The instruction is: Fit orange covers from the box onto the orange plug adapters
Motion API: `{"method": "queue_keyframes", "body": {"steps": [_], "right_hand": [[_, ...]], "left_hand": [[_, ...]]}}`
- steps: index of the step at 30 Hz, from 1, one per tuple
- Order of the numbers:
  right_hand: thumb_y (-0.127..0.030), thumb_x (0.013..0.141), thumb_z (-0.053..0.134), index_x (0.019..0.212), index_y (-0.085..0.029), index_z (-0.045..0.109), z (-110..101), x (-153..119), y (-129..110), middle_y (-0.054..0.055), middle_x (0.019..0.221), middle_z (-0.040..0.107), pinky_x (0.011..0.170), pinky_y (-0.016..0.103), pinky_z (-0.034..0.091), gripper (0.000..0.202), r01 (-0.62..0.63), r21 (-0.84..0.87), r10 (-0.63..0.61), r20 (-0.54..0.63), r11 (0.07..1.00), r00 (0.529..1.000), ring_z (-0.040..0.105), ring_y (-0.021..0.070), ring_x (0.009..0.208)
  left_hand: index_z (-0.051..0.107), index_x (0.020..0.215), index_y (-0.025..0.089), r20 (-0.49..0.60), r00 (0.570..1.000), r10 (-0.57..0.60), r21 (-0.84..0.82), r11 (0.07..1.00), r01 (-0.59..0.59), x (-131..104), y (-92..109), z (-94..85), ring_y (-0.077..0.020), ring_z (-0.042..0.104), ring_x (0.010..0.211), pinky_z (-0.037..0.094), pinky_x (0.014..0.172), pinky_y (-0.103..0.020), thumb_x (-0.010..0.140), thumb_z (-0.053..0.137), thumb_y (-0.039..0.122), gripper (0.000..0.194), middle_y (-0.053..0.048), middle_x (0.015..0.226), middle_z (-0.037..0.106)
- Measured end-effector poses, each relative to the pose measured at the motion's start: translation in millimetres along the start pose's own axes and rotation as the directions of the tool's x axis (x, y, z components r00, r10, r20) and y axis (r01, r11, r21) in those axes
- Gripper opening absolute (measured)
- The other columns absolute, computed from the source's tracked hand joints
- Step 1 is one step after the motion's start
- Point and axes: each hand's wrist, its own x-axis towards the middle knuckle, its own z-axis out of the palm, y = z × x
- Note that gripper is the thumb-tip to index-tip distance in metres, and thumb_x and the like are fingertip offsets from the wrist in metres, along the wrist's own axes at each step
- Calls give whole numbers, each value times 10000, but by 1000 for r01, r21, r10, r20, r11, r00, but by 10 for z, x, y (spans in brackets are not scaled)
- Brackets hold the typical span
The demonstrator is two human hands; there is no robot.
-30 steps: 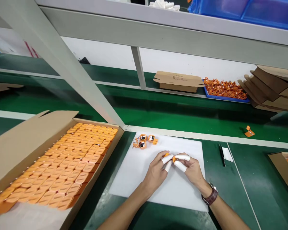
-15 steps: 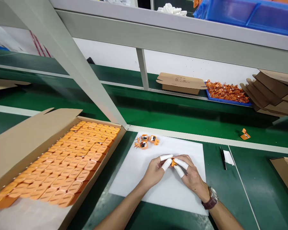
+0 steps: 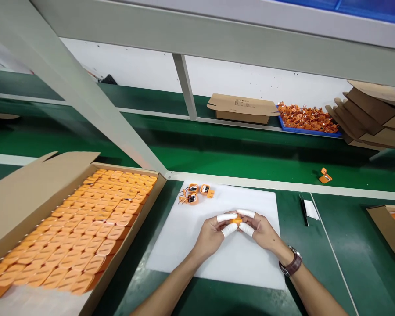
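Between my two hands, over a white foam sheet [image 3: 174,245], is a small orange plastic case [image 3: 236,220]. My left hand [image 3: 212,235] pinches it from the left with thumb and forefinger, both in white finger cots. From the right, my right hand [image 3: 263,230] grips the same case, its cotted thumb below and forefinger above. Much of the case is covered by the fingers. Several open orange cases [image 3: 192,199] with dark parts and wires inside lie at the sheet's upper left corner.
To the left stands a cardboard box [image 3: 131,232] filled with rows of orange cases [image 3: 95,219]. A black pen-like tool [image 3: 303,210] lies right of the sheet. Behind are an orange piece [image 3: 325,176], a blue tray [image 3: 309,130] of orange parts and stacked cardboard boxes [image 3: 378,114]. A metal post [image 3: 118,123] slants down behind the sheet.
The orange case has been turned between my fingers and now shows a narrower side. My right hand has rolled, its forefinger now along the case's far side. The head view has shifted slightly.
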Motion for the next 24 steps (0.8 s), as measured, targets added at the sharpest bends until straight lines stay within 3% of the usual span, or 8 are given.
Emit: {"method": "queue_keyframes", "body": {"steps": [6,18,24], "right_hand": [[-438,870,750,1255,-233,622,31,16,34,65,1077,729,925,403,586,454,5,54,-2,-56,999,998,708,192,977],[-399,893,729,1380,-220,566,-63,-21,-39,61,1123,721,963,416,564,544,-61,63,58,38,996,998,707,175,961],[-430,896,717,1319,-218,606,20,-1,-30,61,1048,730,937,423,571,486,-49,4,49,-42,999,998,702,201,965]], "left_hand": [[780,1101,220,54,999,5,70,997,-9,-25,-10,-34,-322,675,1197,547,1060,-479,769,814,379,369,-82,1275,725],[775,1025,211,-3,998,58,107,993,-57,-54,-91,19,-289,705,1139,590,993,-409,808,787,335,251,-96,1279,721],[779,1024,207,14,998,56,116,992,-57,-51,-59,-3,-304,686,1178,575,1019,-436,806,788,354,263,-104,1269,726]]}}
